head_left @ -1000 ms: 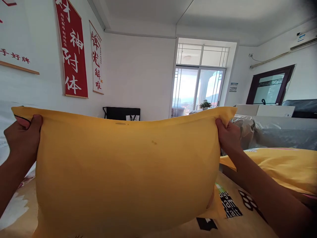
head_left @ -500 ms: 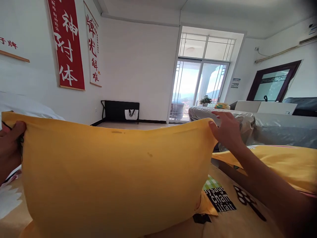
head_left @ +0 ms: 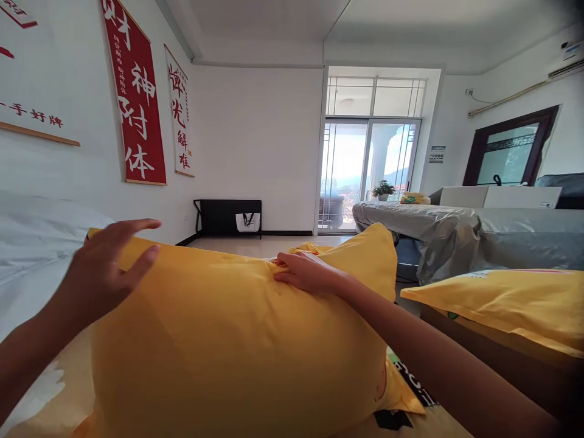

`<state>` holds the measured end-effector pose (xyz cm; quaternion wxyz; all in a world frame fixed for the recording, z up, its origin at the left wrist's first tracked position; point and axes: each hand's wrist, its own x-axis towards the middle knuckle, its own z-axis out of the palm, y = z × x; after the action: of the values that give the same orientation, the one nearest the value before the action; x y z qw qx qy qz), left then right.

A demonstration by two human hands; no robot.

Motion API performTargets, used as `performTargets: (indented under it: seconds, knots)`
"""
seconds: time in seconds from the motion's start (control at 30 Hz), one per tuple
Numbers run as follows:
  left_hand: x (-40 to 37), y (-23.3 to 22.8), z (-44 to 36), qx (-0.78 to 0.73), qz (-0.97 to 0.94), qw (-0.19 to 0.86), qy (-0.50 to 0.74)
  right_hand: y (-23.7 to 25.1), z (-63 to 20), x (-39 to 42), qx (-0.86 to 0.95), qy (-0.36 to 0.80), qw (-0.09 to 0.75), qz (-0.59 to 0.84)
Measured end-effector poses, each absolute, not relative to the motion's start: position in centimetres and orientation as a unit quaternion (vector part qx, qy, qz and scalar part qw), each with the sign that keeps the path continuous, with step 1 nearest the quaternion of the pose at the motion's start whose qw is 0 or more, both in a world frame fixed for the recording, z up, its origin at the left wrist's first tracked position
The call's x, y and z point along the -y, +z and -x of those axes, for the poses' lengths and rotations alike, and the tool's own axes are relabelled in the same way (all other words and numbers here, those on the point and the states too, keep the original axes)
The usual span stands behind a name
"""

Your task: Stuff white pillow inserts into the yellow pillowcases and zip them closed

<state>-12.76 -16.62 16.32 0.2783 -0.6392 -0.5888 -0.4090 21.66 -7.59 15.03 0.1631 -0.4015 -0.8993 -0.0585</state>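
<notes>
While the yellow pillow (head_left: 228, 340) stood on the patterned sheet (head_left: 75, 374), open floor (head_left: 232, 244) past its top edge, its long axis ran left-right, plain side camera-ward — right hand (head_left: 310, 272) clutching that edge mid-length, left hand (head_left: 103, 264) loose and spread by the corner. Second pillow (head_left: 511, 304) sat off right.

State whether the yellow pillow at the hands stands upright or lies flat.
Roughly upright: the yellow pillow turns its broad face to the camera, its top edge raised and the right hand gripping that edge.

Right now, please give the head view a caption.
A yellow pillow, right hand touching its top edge, left hand open near one corner.
</notes>
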Motion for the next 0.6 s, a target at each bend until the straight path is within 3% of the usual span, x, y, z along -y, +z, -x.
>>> performTargets:
  seconds: [0.07,0.13,0.27,0.43,0.6]
  knots:
    - [15.6,17.2,8.9,0.496,0.777,0.257,-0.29,15.4,-21.7,8.1,0.897,-0.067,0.171,0.402]
    - [14.3,17.5,6.7,0.488,0.83,0.172,-0.21,16.0,-22.2,8.8,0.892,-0.087,0.183,0.404]
    - [13.1,16.5,6.3,0.546,0.822,0.028,-0.159,16.9,-25.3,9.8,0.899,-0.159,0.146,0.381]
    - [13.4,14.6,7.3,0.528,0.827,0.046,-0.188,15.5,-28.0,9.9,0.879,-0.165,0.113,0.433]
    - [14.3,17.2,7.1,0.574,0.789,0.064,-0.21,17.1,-27.6,11.3,0.854,-0.214,0.118,0.46]
